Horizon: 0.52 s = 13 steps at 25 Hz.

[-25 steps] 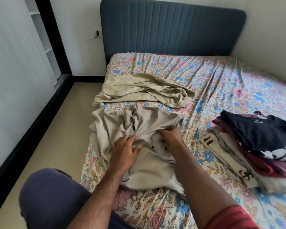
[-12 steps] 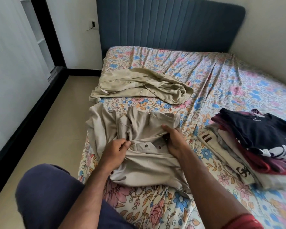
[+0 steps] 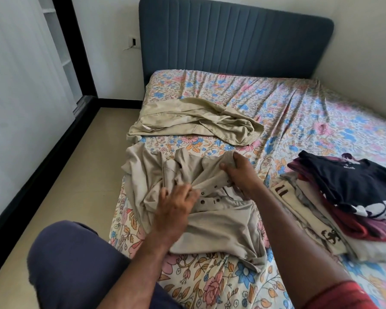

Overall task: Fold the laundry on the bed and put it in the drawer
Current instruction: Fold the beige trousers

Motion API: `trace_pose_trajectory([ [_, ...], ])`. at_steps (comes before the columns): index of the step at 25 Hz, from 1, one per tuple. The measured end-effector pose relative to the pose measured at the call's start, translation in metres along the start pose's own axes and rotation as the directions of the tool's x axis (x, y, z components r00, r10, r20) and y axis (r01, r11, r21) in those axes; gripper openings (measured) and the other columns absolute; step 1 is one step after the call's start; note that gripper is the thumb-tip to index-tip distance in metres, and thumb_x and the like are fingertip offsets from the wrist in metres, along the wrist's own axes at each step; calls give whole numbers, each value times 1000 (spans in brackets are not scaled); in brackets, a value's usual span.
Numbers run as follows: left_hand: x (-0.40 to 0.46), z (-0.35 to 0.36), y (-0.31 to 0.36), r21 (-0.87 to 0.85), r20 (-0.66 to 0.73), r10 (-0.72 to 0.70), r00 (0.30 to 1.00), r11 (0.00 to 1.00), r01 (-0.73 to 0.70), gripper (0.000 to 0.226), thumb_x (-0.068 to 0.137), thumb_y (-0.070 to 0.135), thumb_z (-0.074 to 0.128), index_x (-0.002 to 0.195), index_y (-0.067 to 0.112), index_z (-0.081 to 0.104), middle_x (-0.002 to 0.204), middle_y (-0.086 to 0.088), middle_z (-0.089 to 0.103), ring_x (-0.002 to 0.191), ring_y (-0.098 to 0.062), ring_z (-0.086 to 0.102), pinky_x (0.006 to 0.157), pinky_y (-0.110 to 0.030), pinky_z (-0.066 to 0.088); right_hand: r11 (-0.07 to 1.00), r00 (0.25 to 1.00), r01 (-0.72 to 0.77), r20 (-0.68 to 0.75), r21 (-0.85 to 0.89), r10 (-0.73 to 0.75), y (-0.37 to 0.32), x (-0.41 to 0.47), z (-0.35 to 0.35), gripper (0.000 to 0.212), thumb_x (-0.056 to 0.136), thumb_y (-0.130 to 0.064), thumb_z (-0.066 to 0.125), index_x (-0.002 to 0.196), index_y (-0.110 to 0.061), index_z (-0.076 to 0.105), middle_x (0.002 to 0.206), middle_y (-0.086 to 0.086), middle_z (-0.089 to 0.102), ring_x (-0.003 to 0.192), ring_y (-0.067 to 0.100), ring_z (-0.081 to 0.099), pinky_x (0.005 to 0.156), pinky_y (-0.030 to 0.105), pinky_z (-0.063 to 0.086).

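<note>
The beige shirt (image 3: 210,197) lies rumpled near the bed's (image 3: 299,112) front-left corner, directly under both hands. The left hand (image 3: 176,206) lies on the cloth beside the button placket with fingers spread and fairly straight, pressing rather than grasping, though motion blur makes the fingertips hard to read. Just beyond and to its right, the right hand (image 3: 239,172) pinches a fold of the same shirt near its upper edge, thumb and fingers curled around the fabric. Nearest the camera, below the left hand, a knee in dark blue trousers (image 3: 76,264) rests by the mattress edge, and a red sleeve (image 3: 343,295) covers the right arm's upper part. To the right of the right hand sits a pile of folded clothes (image 3: 343,197), cream pieces at the bottom, maroon between, a dark navy top uppermost. Beyond both hands, apart from the shirt, a second beige garment (image 3: 192,121) lies loosely spread across the floral sheet. Farther back stands the ribbed blue headboard (image 3: 232,41) against a pale wall, with tan floor (image 3: 65,175) off to the left of the hands
</note>
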<state>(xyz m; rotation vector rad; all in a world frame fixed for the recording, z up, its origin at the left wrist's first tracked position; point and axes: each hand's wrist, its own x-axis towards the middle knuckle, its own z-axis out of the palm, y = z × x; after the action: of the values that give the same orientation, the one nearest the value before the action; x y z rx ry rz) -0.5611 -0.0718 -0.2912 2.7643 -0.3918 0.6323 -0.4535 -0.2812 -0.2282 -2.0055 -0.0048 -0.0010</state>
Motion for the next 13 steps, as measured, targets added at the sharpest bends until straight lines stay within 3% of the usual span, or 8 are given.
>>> trace_pose_trajectory([
  [1, 1, 2, 8, -32, 68, 26, 997, 999, -24, 56, 80, 2, 53, 130, 26, 60, 125, 5, 58, 117, -19, 57, 93, -43, 37, 1000, 994, 0, -111, -31, -4, 0, 3, 4, 22, 98, -19, 65, 118, -14, 56, 110, 13, 67, 80, 20, 65, 56, 27, 55],
  [3, 0, 10, 7, -134, 146, -50, 988, 989, 70, 57, 81, 4, 53, 132, 28, 59, 130, 9, 57, 124, -15, 53, 94, -41, 31, 990, 949, -70, -314, -123, 28, 7, -2, 10, 32, 95, -29, 71, 120, -17, 54, 114, 6, 67, 88, 19, 63, 69, 31, 53],
  [6, -4, 17, -5, -249, 109, -170, 980, 949, 192, 40, 88, 33, 47, 124, 31, 64, 126, 12, 57, 122, -11, 53, 94, -41, 25, 964, 899, -21, -427, -266, -98, 26, -28, 16, 24, 92, -35, 73, 94, -17, 57, 89, 0, 65, 73, 17, 59, 59, 27, 43],
  [8, -1, 19, -7, -305, 135, -206, 969, 922, 238, 45, 89, 60, 41, 118, 36, 66, 122, 16, 55, 119, -5, 50, 100, -45, 23, 904, 942, 160, -212, -398, -260, 39, -45, 17, 19, 91, -37, 73, 84, -22, 65, 83, -5, 66, 74, 16, 62, 65, 33, 51],
  [9, 1, 20, -6, -311, 147, -212, 966, 917, 249, 47, 87, 68, 43, 116, 38, 65, 120, 17, 53, 119, -3, 47, 102, -48, 23, 861, 961, 246, -7, -446, -278, 43, -52, 16, 18, 89, -44, 71, 91, -26, 70, 96, -8, 69, 88, 12, 64, 83, 41, 54],
  [10, 1, 22, -5, -311, 154, -214, 965, 916, 253, 45, 85, 71, 49, 115, 40, 64, 118, 18, 51, 120, -3, 46, 103, -50, 24, 801, 947, 317, 211, -508, -241, 45, -54, 14, 28, 86, -52, 66, 105, -33, 71, 118, -10, 66, 110, 11, 60, 104, 50, 46],
  [11, 1, 24, -5, -309, 162, -212, 964, 917, 254, 42, 83, 70, 57, 114, 41, 63, 117, 18, 49, 122, -5, 46, 103, -52, 25, 742, 911, 368, 376, -561, -168, 45, -54, 11, 37, 83, -58, 63, 115, -40, 69, 137, -13, 54, 129, 12, 47, 117, 56, 29],
  [13, 2, 25, -5, -314, 186, -223, 957, 909, 273, 44, 82, 66, 66, 117, 41, 61, 116, 18, 47, 124, -8, 46, 105, -55, 26, 690, 856, 428, 507, -584, -102, 34, -52, 3, 30, 82, -59, 66, 108, -45, 69, 152, -18, 34, 142, 13, 27, 119, 56, 15],
])
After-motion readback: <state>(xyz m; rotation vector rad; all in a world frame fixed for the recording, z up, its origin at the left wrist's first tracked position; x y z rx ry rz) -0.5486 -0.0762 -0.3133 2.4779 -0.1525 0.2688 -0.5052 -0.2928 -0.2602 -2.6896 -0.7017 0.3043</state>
